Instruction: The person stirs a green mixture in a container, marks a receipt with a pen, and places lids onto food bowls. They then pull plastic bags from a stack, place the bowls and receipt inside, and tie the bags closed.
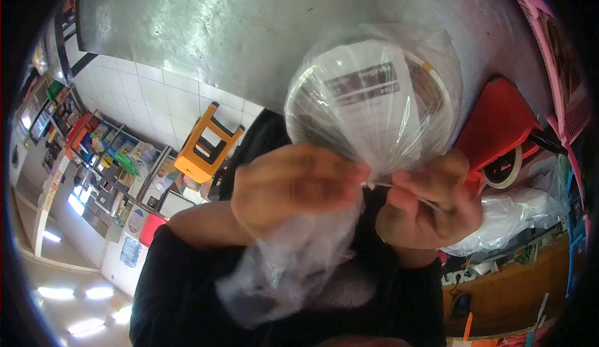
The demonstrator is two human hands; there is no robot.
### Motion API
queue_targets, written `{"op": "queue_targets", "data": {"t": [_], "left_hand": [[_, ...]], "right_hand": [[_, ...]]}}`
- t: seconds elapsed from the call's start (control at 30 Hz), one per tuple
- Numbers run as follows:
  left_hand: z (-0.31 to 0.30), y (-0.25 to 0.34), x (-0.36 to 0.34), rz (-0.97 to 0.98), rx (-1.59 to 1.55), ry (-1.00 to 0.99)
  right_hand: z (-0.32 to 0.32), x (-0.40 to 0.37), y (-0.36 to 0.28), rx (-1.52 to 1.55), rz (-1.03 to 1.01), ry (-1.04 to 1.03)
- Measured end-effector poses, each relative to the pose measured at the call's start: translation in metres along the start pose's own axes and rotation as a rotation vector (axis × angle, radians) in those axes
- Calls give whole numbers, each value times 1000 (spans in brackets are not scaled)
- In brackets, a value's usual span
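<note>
A clear plastic bag stands on the grey metal tabletop. Through it show a round container with a pale rim and a paper label with printed text. The bag's neck is gathered between my hands, and its loose, crumpled end hangs toward my body. My left hand, slightly blurred, is closed with its fingertips pinching at the gathered neck. From there a thin white tie runs to my right hand, whose fingers are closed on it. The left fingertips partly hide the tie's other end.
At the right are a red dustpan-like object, a roll of tape, more clear plastic and a pink plastic basket. A power strip lies lower right. A yellow stool stands on the tiled floor at left, near cluttered shelves.
</note>
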State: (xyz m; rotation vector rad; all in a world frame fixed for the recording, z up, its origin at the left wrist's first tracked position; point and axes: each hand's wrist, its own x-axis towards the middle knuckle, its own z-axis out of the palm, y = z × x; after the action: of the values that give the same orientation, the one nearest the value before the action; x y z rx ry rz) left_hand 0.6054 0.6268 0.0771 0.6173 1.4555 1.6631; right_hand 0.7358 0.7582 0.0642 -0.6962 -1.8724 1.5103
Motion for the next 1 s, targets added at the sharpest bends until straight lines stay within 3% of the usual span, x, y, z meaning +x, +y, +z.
{"op": "queue_targets", "data": {"t": [0.03, 0.07, 0.2, 0.3, 0.37, 0.73, 0.93, 1.0], "left_hand": [[2, 0, 11, 260, 310, -135], [2, -8, 6, 328, 308, -122], [3, -12, 5, 317, 230, -62], [-3, -5, 6, 189, 150, -99], [-5, -2, 5, 107, 116, -109], [-4, 1, 6, 47, 79, -132], [1, -6, 9, 220, 212, -121], [5, -10, 11, 453, 374, -119]], "right_hand": [[8, -2, -3, 149, 157, 200], [12, -1, -1, 201, 132, 224], [-1, 0, 5, 191, 97, -15], [-3, 11, -3, 62, 98, -72], [-12, 13, -5, -49, 81, -216], [-14, 14, -6, -47, 76, -233], [-13, 14, -9, -34, 47, -279], [-15, 17, -11, -2, 55, -272]]}}
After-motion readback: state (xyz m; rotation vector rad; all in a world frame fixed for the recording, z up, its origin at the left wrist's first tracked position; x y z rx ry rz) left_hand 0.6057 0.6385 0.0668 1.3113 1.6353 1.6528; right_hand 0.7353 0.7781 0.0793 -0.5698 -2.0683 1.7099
